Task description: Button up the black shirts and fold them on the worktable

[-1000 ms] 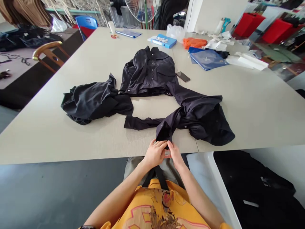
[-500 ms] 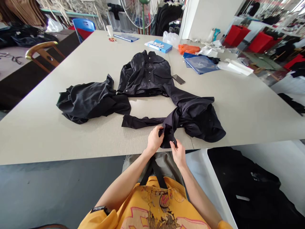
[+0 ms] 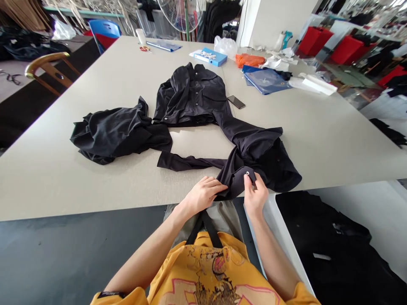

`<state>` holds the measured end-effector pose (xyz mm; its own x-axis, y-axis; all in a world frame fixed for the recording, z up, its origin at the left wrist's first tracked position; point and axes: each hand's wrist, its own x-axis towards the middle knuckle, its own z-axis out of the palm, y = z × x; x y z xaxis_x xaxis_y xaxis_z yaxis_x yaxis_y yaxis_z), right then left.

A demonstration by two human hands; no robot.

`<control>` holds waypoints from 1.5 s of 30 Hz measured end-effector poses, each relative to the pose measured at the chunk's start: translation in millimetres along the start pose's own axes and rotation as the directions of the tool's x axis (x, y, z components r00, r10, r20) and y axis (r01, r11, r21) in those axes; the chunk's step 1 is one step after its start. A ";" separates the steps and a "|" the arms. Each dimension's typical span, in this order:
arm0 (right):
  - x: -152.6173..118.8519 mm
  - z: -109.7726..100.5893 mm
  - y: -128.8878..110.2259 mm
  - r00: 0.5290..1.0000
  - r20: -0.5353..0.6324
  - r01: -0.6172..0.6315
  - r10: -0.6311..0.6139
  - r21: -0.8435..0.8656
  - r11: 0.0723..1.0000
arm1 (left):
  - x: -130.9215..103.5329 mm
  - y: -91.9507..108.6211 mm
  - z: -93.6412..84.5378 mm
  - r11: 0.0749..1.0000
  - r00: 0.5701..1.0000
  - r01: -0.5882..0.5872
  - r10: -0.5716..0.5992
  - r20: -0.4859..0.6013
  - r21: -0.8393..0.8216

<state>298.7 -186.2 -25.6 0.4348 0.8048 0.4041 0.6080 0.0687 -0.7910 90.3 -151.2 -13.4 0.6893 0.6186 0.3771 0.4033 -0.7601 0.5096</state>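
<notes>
A rumpled dark jacket (image 3: 260, 148) lies at the table's front edge, one sleeve stretched out to the left. My right hand (image 3: 256, 195) pinches a corner of its cloth between thumb and fingers, beside a small round metal snap. At the other end of that piece, my left hand (image 3: 204, 193) is closed on the fabric, fingers bent over it. Further back, a second dark jacket (image 3: 197, 95) lies with its buttoned front up. A bunched dark garment (image 3: 117, 133) is on the left, away from both hands.
A phone (image 3: 236, 101) lies right of the far jacket. Blue folders (image 3: 267, 80), an orange bag (image 3: 249, 60), a blue box (image 3: 210, 56) and red-handled scissors (image 3: 145, 49) are along the back. A white bin (image 3: 280, 220) with dark clothes stands below the front edge.
My right hand has moved right and up, drawing the cloth corner with it so the snap shows. My left hand has turned flatter over the fabric. The camera view has shifted slightly.
</notes>
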 end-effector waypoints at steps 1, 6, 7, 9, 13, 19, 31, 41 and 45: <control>3.6 -1.2 -1.1 0.993 0.070 0.092 -0.090 -0.012 0.996 | -1.2 2.3 0.0 1.000 0.999 0.000 0.000 0.033 -0.006; 9.1 -0.3 -8.4 0.761 0.533 0.339 -0.370 0.161 0.927 | -9.2 -4.8 0.4 1.000 0.999 -0.005 0.004 -0.048 -0.028; 9.3 0.3 -10.6 0.712 0.580 0.354 -0.396 0.192 0.916 | -10.7 -7.8 -0.4 1.000 0.997 -0.007 0.006 -0.080 -0.019; 10.6 1.5 -15.3 0.642 0.635 0.380 -0.429 0.221 0.898 | -13.3 -12.2 -2.2 1.000 0.993 -0.004 0.005 -0.120 0.005; 15.6 4.1 -21.3 0.556 0.700 0.434 -0.448 0.215 0.875 | -15.2 -13.6 -4.6 0.999 0.991 0.000 0.006 -0.135 0.039; 19.6 9.3 -19.4 0.475 0.757 0.514 -0.449 0.176 0.840 | -15.2 -15.9 -2.7 0.997 0.994 -0.003 0.011 -0.109 0.080; 13.4 13.0 -26.5 0.410 0.801 0.563 -0.436 0.154 0.812 | -11.4 -21.5 -7.2 0.994 0.995 0.079 -0.084 0.057 0.077; -0.2 23.8 -15.5 0.451 0.769 0.536 -0.452 0.172 0.827 | -14.4 -29.2 8.3 0.959 0.984 0.172 -0.159 0.075 -0.225; -3.6 31.7 -11.3 0.489 0.746 0.491 -0.453 0.195 0.849 | -19.1 -38.6 18.8 0.891 0.962 0.274 -0.254 0.104 -0.361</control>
<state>269.2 -171.1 -32.7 -0.5585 0.8017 0.2133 0.6005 0.5681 -0.5627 72.9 -137.4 -54.8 0.6232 0.7670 0.1527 0.3312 -0.4357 0.8369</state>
